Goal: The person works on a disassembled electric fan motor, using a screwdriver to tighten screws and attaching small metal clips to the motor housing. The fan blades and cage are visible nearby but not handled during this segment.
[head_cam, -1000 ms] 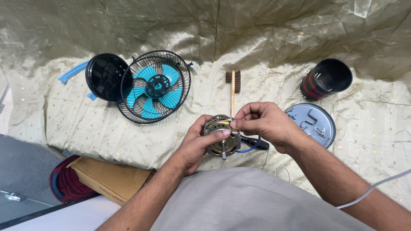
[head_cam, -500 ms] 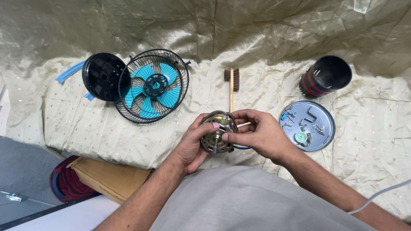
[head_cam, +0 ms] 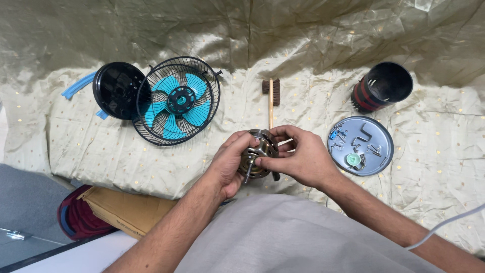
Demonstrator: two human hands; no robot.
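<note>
Both of my hands hold a small round metal fan motor [head_cam: 258, 154] with a short shaft pointing toward me, just above the cloth. My left hand [head_cam: 227, 164] cups its left side and underside. My right hand [head_cam: 298, 156] wraps its right side, thumb and fingers pressing on the motor's face. A wooden-handled brush [head_cam: 271, 96] lies on the cloth just beyond the motor. Part of the motor is hidden by my fingers.
A black wire fan guard with blue blades [head_cam: 178, 100] and a black round cover [head_cam: 115, 90] lie at the left. A grey round lid holding several small screws and parts [head_cam: 360, 145] sits at the right, with a black cylindrical housing [head_cam: 380, 86] behind it. A cardboard box [head_cam: 124, 211] lies lower left.
My hands have drawn together around the motor and turned it, so its shaft now faces me. My right hand has shifted from above the motor onto its face.
</note>
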